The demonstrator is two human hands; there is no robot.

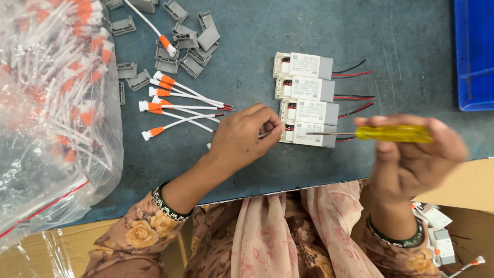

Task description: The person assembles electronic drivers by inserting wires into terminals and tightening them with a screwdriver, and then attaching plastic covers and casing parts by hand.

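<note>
R hand [411,159] clamped on yellow screwdriver [393,134] – L hand [242,139] pinching wire at driver box [309,135]

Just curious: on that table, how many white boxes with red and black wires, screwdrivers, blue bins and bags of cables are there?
White wired driver modules: 4
Yellow-handled screwdriver: 1
Blue bin: 1
Clear bag of cables: 1
Total: 7

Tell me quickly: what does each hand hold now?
Left hand: closed, pinching a thin white wire.
Right hand: closed on a yellow-handled screwdriver.
</note>
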